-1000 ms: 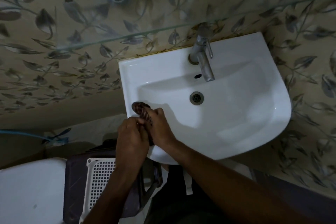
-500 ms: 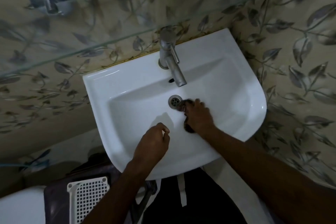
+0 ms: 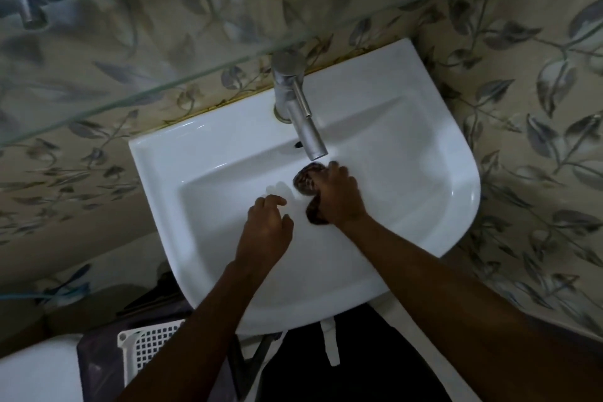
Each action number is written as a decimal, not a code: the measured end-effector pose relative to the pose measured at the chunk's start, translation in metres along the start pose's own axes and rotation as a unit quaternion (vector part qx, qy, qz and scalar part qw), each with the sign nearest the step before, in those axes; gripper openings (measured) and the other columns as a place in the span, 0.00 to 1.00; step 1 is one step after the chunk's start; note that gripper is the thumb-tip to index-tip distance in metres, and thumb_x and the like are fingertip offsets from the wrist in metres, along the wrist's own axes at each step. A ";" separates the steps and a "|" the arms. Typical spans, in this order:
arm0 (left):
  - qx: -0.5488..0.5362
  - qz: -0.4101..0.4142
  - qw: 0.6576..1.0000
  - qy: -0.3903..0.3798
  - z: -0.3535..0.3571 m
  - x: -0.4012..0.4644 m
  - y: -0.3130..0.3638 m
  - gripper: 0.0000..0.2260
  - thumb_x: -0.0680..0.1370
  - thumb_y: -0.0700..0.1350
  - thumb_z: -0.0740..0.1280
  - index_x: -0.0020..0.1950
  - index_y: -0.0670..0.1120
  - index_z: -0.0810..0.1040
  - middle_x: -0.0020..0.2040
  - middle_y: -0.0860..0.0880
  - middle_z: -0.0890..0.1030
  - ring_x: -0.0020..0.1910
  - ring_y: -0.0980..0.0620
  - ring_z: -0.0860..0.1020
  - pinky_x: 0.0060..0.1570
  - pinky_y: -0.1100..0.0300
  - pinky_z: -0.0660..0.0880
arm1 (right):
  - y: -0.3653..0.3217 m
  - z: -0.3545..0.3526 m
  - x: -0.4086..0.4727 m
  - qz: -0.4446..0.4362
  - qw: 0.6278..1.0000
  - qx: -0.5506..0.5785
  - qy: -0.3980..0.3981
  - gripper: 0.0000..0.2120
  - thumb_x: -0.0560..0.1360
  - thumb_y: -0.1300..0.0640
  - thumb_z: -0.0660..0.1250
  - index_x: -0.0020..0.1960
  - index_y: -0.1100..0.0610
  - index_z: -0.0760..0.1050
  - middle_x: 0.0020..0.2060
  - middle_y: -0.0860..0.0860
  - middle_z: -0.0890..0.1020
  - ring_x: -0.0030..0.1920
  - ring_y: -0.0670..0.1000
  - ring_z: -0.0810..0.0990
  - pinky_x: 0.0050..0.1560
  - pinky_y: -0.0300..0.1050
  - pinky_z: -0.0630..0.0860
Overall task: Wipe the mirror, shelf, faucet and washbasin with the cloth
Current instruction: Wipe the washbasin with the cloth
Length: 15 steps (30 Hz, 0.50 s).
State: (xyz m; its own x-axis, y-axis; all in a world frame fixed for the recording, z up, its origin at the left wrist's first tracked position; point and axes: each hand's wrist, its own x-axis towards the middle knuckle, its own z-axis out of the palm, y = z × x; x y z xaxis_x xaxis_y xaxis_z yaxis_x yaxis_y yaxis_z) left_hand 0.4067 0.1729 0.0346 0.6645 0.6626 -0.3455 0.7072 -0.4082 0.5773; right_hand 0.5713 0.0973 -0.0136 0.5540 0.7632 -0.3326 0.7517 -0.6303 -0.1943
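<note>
The dark patterned cloth lies bunched in the bowl of the white washbasin, pressed under the right hand, just near the spout of the faucet. The fingers curl over the wad and clamp it to the porcelain, with one end poking out toward the spout and the other by the wrist. The left hand hovers just left of it over the bowl, fingers loosely curled and holding nothing.

The likeliest slip, to my eye, is the knuckles knocking the low spout as the cloth works toward the far wall of the bowl. A tight wad also touches little surface, so streaks may stay along the rim (the drain is hidden under the hand). Further out, the glass shelf juts over the basin's far left, and a quick upward reach could catch its edge.
</note>
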 end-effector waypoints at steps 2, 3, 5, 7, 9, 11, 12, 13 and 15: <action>-0.002 0.005 1.000 -0.009 0.003 0.008 0.008 0.15 0.78 0.42 0.65 0.65 0.45 0.74 0.60 0.43 0.75 0.59 0.44 0.76 0.57 0.49 0.76 | 0.027 -0.016 0.000 0.060 0.998 -0.031 0.015 0.22 0.74 0.58 0.67 0.67 0.55 0.73 0.63 0.61 0.70 0.58 0.63 0.72 0.54 0.59 0.75; -0.004 0.008 1.000 -0.012 0.005 0.012 0.013 0.15 0.78 0.42 0.65 0.65 0.45 0.74 0.60 0.43 0.75 0.59 0.44 0.76 0.57 0.49 0.75 | 0.036 -0.022 -0.002 0.094 0.995 -0.043 0.017 0.21 0.75 0.57 0.67 0.68 0.55 0.72 0.63 0.60 0.69 0.59 0.62 0.71 0.56 0.58 0.74; -0.008 0.016 1.000 -0.019 0.011 0.019 0.024 0.16 0.78 0.41 0.65 0.65 0.44 0.74 0.59 0.43 0.75 0.58 0.43 0.76 0.56 0.49 0.75 | 0.036 -0.030 -0.012 0.133 0.991 -0.030 -0.006 0.21 0.77 0.53 0.66 0.69 0.55 0.70 0.65 0.59 0.67 0.61 0.61 0.69 0.58 0.59 0.74; -0.015 0.021 0.999 -0.034 0.018 0.025 0.034 0.15 0.77 0.41 0.65 0.65 0.43 0.74 0.58 0.42 0.75 0.57 0.42 0.76 0.56 0.47 0.75 | 0.028 -0.027 -0.028 0.123 0.988 0.025 -0.084 0.26 0.77 0.47 0.68 0.72 0.51 0.66 0.67 0.57 0.64 0.62 0.61 0.69 0.60 0.61 0.74; -0.032 0.022 0.998 -0.050 0.023 0.028 0.044 0.16 0.77 0.42 0.66 0.64 0.45 0.73 0.60 0.43 0.75 0.60 0.42 0.75 0.58 0.45 0.75 | 0.025 -0.019 -0.045 0.082 0.979 0.068 -0.174 0.33 0.74 0.43 0.70 0.75 0.48 0.62 0.69 0.55 0.63 0.64 0.62 0.69 0.62 0.62 0.72; -0.035 0.032 0.997 -0.060 0.027 0.029 0.052 0.16 0.78 0.42 0.66 0.66 0.46 0.73 0.63 0.43 0.75 0.62 0.43 0.74 0.60 0.45 0.75 | 0.039 -0.020 -0.048 0.033 0.981 0.025 -0.188 0.34 0.74 0.43 0.70 0.75 0.49 0.64 0.70 0.56 0.63 0.64 0.62 0.69 0.61 0.58 0.71; -0.034 0.036 0.997 -0.064 0.028 0.030 0.055 0.16 0.78 0.42 0.66 0.66 0.46 0.73 0.64 0.43 0.74 0.62 0.44 0.74 0.61 0.46 0.74 | 0.052 -0.024 -0.045 0.020 0.985 -0.010 -0.169 0.32 0.73 0.45 0.71 0.74 0.51 0.66 0.71 0.57 0.63 0.64 0.62 0.69 0.61 0.56 0.71; -0.035 0.037 0.997 -0.066 0.029 0.030 0.056 0.16 0.78 0.43 0.66 0.66 0.46 0.74 0.65 0.44 0.75 0.62 0.44 0.74 0.61 0.46 0.74 | 0.064 -0.032 -0.040 0.026 0.989 -0.042 -0.141 0.32 0.72 0.47 0.72 0.73 0.53 0.68 0.70 0.58 0.63 0.63 0.62 0.69 0.60 0.55 0.71; -0.034 0.041 0.996 -0.065 0.030 0.031 0.057 0.16 0.78 0.43 0.66 0.65 0.47 0.74 0.65 0.44 0.75 0.62 0.44 0.75 0.61 0.46 0.75 | 0.083 -0.050 -0.033 0.062 0.991 -0.101 -0.059 0.29 0.73 0.52 0.71 0.71 0.56 0.69 0.66 0.59 0.67 0.60 0.60 0.70 0.58 0.54 0.72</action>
State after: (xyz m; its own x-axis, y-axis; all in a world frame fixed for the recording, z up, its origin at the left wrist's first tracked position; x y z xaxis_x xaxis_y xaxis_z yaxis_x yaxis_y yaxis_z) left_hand 0.4753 0.1515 0.0348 0.7478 0.5399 -0.3864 0.6347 -0.4107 0.6546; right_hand 0.6335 0.0269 0.0270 0.6098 0.6528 -0.4495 0.7438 -0.6671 0.0402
